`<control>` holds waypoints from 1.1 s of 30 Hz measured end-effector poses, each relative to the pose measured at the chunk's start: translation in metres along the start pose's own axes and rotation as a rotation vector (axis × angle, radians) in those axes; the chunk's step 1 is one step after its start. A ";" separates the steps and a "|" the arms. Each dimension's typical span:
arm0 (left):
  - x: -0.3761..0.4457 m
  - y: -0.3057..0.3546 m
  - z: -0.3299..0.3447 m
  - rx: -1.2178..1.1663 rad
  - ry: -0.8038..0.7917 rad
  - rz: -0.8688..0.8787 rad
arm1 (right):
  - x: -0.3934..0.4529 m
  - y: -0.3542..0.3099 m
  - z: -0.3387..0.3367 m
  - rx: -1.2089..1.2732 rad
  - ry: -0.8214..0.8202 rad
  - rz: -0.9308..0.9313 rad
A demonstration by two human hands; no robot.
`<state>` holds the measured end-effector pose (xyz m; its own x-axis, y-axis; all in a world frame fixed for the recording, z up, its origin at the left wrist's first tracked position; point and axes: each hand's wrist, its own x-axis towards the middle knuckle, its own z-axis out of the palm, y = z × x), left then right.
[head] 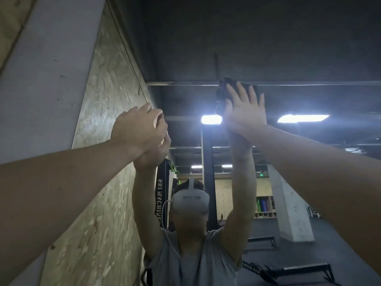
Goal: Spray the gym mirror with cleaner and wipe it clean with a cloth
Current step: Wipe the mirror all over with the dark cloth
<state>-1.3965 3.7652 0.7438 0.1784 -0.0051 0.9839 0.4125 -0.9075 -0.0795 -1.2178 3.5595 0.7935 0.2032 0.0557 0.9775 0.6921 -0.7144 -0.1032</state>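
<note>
At nine o'clock a grey concrete pillar (pixel 47 83) and a chipboard wall panel (pixel 107 141) run along the left edge, meeting the gym mirror (pixel 288 58), which fills the view from the centre to three o'clock. The left hand (pixel 138 132) is raised at about ten o'clock from centre, its knuckles against the glass and touching its own reflection; the fingers are curled in, and no object shows in its grip, though the palm side is hidden. At one o'clock the right hand (pixel 244 113) is spread flat, fingers straight, pressing a dark cloth (pixel 225 87) against the mirror; the cloth peeks out above and left of the fingertips. Below, at six o'clock, the glass reflects the person in a grey T-shirt wearing a white headset (pixel 190 200), with both arms up. Bright ceiling lights (pixel 302 118) glare in the reflection at two o'clock, above a dark gym floor.
</note>
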 end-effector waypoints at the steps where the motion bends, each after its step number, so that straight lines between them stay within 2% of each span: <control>1: 0.002 -0.003 0.002 0.001 -0.002 0.008 | 0.004 -0.004 0.000 0.010 0.000 0.029; 4: 0.007 -0.011 0.008 -0.017 0.040 -0.008 | 0.020 -0.026 0.000 0.021 0.015 0.041; 7: 0.009 -0.012 0.008 0.046 0.088 0.010 | 0.033 -0.066 0.004 0.016 0.006 -0.032; 12: 0.007 -0.010 0.001 0.106 0.080 0.054 | 0.019 -0.140 0.020 -0.045 -0.051 -0.372; 16: 0.008 -0.013 0.001 0.174 0.058 0.124 | 0.018 -0.125 0.018 -0.069 -0.086 -0.501; 18: 0.009 -0.015 0.000 0.146 0.045 0.108 | 0.019 -0.106 0.018 -0.081 -0.031 -0.467; 22: 0.009 -0.024 -0.001 0.078 0.010 0.156 | 0.031 -0.074 0.013 -0.034 0.050 -0.218; 27: 0.009 -0.032 -0.002 0.074 -0.126 0.164 | 0.052 -0.088 0.012 0.021 0.052 -0.077; 30: 0.005 -0.031 -0.002 0.095 -0.156 0.170 | 0.062 -0.120 0.011 0.030 0.004 -0.102; 33: 0.004 -0.030 -0.006 0.100 -0.151 0.188 | 0.055 -0.154 0.015 -0.008 -0.047 -0.255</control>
<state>-1.4140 3.7899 0.7509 0.3884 -0.1004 0.9160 0.4443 -0.8504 -0.2816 -1.3032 3.6830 0.8601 0.0545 0.2670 0.9622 0.7195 -0.6786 0.1476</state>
